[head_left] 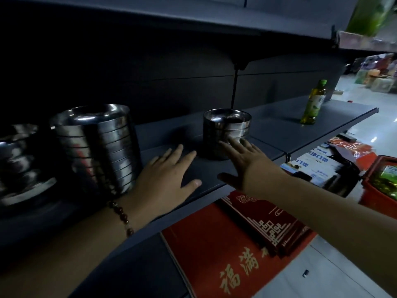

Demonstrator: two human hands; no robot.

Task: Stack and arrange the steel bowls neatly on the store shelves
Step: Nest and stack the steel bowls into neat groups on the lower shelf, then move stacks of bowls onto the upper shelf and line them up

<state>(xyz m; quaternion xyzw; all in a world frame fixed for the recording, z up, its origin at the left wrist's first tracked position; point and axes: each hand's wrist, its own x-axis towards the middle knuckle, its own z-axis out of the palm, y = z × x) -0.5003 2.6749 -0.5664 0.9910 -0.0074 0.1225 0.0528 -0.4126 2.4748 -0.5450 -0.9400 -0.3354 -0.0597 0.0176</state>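
Note:
A tall stack of several steel bowls (101, 145) stands on the dark shelf (279, 123) left of centre. Another, blurred stack of steel bowls (19, 162) sits at the far left edge. A short stack of steel bowls (226, 130) stands further right. My left hand (165, 181), with a bead bracelet at the wrist, is open over the shelf between the tall and the short stack, holding nothing. My right hand (242, 166) is open with fingers spread; its fingertips reach the short stack's front side.
A green oil bottle (313, 103) stands on the shelf to the right. An upper shelf board (193, 16) hangs overhead. Below the shelf lie red mats with gold characters (217, 250), boxes (318, 166) and a red basket (380, 186).

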